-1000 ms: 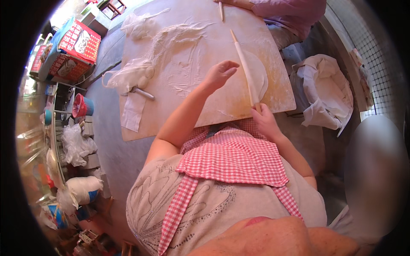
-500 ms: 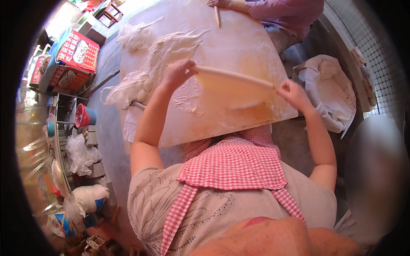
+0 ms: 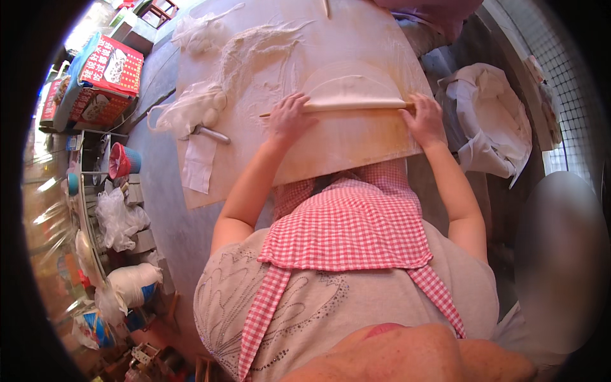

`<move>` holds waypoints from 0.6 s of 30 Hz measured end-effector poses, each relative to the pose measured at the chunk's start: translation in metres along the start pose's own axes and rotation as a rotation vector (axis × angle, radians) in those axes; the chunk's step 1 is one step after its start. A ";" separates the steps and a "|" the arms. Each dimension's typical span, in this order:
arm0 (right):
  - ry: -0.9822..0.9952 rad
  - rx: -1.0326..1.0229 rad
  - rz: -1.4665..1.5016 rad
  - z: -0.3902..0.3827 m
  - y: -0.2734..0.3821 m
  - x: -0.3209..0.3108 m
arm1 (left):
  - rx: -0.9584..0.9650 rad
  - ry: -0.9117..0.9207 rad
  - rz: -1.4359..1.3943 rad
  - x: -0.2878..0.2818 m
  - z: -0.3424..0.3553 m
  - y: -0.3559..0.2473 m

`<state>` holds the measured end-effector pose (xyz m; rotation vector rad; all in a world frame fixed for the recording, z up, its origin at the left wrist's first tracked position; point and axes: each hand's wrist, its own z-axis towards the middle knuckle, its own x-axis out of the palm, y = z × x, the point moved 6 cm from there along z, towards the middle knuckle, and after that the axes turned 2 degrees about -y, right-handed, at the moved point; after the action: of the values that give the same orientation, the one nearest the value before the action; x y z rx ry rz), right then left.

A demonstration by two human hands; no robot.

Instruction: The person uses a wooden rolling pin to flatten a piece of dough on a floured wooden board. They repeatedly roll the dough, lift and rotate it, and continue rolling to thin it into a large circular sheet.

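Work board (image 3: 356, 140), broad and pale, dusted with flour, is filling the middle of the view. Apron, red-and-white gingham (image 3: 347, 235), is covering the person's front just below the board. Container lined with white cloth (image 3: 478, 145) is standing off the board's right side. Carton, red and printed (image 3: 111, 70), is standing off to the far left. Dough sheet, thin and white (image 3: 349, 89), is lying on the board, right of its centre, spreading in a curve beyond the pin; whether its near edge is winding round the pin cannot be told. Plastic bag, white (image 3: 194, 108), is resting by the board's left edge. Rolling pin, slim, with tapering ends (image 3: 356, 107), is lying crosswise along the dough's near side. Left hand (image 3: 289, 121) is resting over the pin's left part, fingers extending forward and lying close together. Right hand (image 3: 423, 120) is reaching the pin's right end, thumb spreading apart from the fingers. Cloth strip, white (image 3: 198, 164), is lying at the board's left. Metal cylinder, short and grey (image 3: 214, 135), is lying between bag and strip.
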<state>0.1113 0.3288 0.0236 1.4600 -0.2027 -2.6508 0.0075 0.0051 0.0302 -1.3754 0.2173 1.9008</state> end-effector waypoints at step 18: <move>0.238 -0.209 0.280 -0.069 0.130 -0.004 | 0.130 0.444 -0.063 0.036 -0.047 -0.121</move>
<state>0.1755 0.1974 0.0124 1.5339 -0.0965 -2.1875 0.1175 0.0807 0.0145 -1.6774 0.4990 1.4824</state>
